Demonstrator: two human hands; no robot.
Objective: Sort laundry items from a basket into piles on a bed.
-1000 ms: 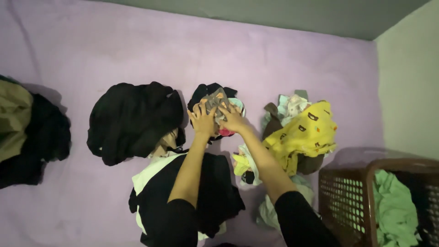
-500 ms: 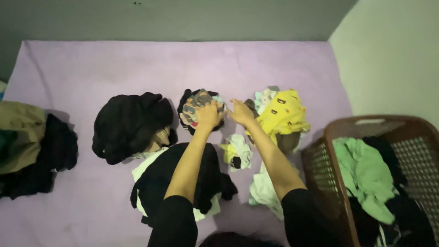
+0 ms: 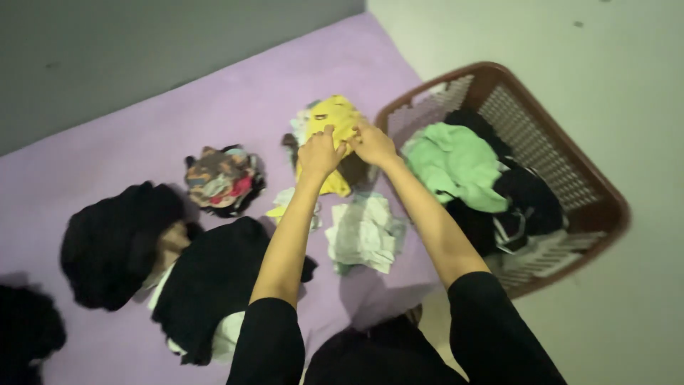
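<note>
Far left of the grip: a dark heap [image 3: 25, 331] at the frame edge, then a black bundle [image 3: 117, 242] and a flat black garment over white cloth [image 3: 214, 285], all on the purple bed cover [image 3: 107, 153]. Nearer, left of the grip: a small multicoloured wad [image 3: 221, 180], apart from the rest. At the grip itself: left hand [image 3: 319, 153] and right hand [image 3: 372, 144] side by side, fingers curled and closed on the yellow garment [image 3: 335, 121], which tops a small pile of pale and brown pieces. Just below the grip: a crumpled white-and-green cloth [image 3: 367, 232]. Right of the grip: a brown laundry basket [image 3: 570, 178] holding a mint green garment [image 3: 459, 164] and dark clothes.

Risk, as a judgement: lifting the yellow piece likely drags the loose layers beneath and topples the pile toward the basket or the white cloth, since both grips sit on one edge only. Unclear whether lower layers are also pinched.
</note>
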